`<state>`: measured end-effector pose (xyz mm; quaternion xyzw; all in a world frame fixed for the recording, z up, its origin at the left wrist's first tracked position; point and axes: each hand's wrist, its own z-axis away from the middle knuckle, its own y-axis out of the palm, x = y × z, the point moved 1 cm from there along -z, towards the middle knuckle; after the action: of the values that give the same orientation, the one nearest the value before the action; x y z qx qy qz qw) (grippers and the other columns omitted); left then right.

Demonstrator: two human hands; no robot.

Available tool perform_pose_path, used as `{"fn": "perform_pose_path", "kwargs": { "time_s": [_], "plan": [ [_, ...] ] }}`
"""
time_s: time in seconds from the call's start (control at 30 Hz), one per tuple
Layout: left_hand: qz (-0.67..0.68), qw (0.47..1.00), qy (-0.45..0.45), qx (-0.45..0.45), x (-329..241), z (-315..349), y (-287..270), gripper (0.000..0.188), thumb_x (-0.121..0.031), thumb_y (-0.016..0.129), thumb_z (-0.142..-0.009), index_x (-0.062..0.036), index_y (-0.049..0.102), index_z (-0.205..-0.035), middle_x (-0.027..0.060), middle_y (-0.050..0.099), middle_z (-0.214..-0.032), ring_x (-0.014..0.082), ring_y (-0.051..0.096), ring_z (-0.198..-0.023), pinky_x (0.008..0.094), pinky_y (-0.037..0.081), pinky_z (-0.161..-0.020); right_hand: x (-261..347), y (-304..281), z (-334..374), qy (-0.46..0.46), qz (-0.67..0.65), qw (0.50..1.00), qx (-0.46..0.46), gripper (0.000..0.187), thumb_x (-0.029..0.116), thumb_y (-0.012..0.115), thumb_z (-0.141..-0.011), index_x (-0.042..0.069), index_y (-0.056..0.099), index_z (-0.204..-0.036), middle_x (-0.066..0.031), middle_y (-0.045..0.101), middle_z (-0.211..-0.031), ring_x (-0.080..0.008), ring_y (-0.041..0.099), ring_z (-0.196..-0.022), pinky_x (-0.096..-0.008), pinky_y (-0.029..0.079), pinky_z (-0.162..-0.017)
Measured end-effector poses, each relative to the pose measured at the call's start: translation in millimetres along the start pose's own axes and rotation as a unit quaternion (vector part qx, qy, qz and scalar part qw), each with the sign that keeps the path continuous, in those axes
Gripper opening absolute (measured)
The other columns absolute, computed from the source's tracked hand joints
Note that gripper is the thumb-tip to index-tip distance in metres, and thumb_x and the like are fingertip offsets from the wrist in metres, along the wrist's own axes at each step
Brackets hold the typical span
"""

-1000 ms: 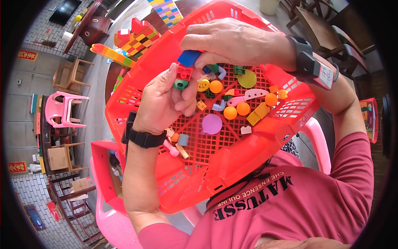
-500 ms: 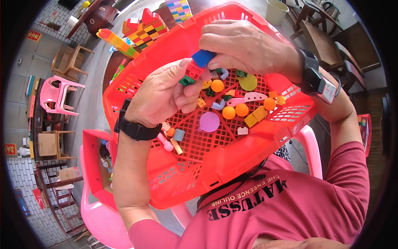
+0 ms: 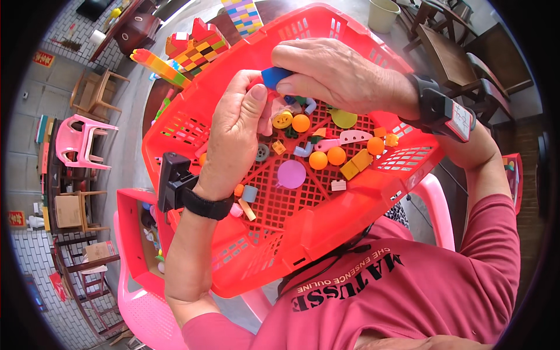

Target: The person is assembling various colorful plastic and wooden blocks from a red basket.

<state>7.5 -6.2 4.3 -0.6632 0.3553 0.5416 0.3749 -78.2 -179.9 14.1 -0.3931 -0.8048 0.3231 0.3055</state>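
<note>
Above a large red plastic basket (image 3: 326,239), my two hands meet at a blue toy brick (image 3: 275,77). My right hand (image 3: 344,73) pinches this brick from the right, between thumb and fingers. Pressed against its left side is my left hand (image 3: 233,128), closed, its thumb upright. The red and green toy bricks in that hand are now almost wholly hidden behind the fingers. In the basket below lie an orange ball (image 3: 336,155), a purple disc (image 3: 291,174), a yellow-green disc (image 3: 344,118), a pink-handled toy knife (image 3: 350,137) and several small bricks, such as orange-yellow ones (image 3: 356,164).
Brick-built models, one a checkered block (image 3: 201,49), stand beyond the basket's far left rim. A red box (image 3: 137,239) of toys rests on a pink chair (image 3: 149,312) at left. Another pink chair (image 3: 84,140) and a wooden chair (image 3: 104,93) stand farther left.
My left hand has turned, so its back now faces up and hides the red and green bricks. Both hands, with the blue brick, have shifted slightly left.
</note>
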Motion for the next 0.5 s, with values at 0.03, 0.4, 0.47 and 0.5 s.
{"fn": "perform_pose_path", "kwargs": {
  "time_s": [0.03, 0.4, 0.47, 0.5],
  "plan": [
    [-0.023, 1.0, 0.018, -0.006, 0.0, 0.3, 0.5, 0.033, -0.033, 0.041, -0.1, -0.0039, 0.048, -0.114, -0.0016, 0.046, -0.076, 0.005, 0.041, -0.064, 0.0209, 0.039, -0.061, 1.9, 0.1, 0.3, 0.02, -0.014, 1.0, -0.003, 0.029, 0.029, 0.051, -0.091, 0.001, 0.046, -0.088, -0.0178, 0.051, -0.077, -0.0378, 0.053, -0.075, -0.0453, 0.04, -0.064],
    [-0.22, 0.958, 0.156, -0.094, 5.3, -2.6, 1.0, 0.027, -0.026, 0.044, -0.098, -0.0017, 0.048, -0.109, 0.0111, 0.057, -0.083, 0.0216, 0.056, -0.073, 0.032, 0.044, -0.066, 13.0, 2.8, 1.3, 0.107, -0.127, 0.986, -0.002, 0.036, 0.034, 0.048, -0.093, -0.001, 0.047, -0.088, -0.0205, 0.05, -0.075, -0.0405, 0.052, -0.075, -0.0463, 0.04, -0.064],
    [-0.252, 0.945, 0.179, -0.104, 3.5, -3.2, 1.6, 0.025, -0.024, 0.044, -0.098, -0.0024, 0.048, -0.109, 0.015, 0.058, -0.086, 0.0284, 0.057, -0.077, 0.035, 0.045, -0.069, 12.2, 3.4, 1.3, 0.107, -0.122, 0.987, -0.004, 0.036, 0.034, 0.048, -0.093, -0.002, 0.047, -0.088, -0.0206, 0.05, -0.076, -0.0406, 0.052, -0.075, -0.0464, 0.04, -0.064],
    [-0.252, 0.945, 0.179, -0.103, 3.6, -3.7, 1.6, 0.025, -0.024, 0.044, -0.098, -0.0024, 0.048, -0.109, 0.015, 0.058, -0.086, 0.0284, 0.057, -0.077, 0.035, 0.045, -0.069, 12.1, 3.0, 1.3, 0.106, -0.12, 0.987, -0.005, 0.036, 0.034, 0.048, -0.093, -0.002, 0.047, -0.088, -0.021, 0.05, -0.075, -0.0408, 0.052, -0.075, -0.0463, 0.04, -0.064]
  ]
}}
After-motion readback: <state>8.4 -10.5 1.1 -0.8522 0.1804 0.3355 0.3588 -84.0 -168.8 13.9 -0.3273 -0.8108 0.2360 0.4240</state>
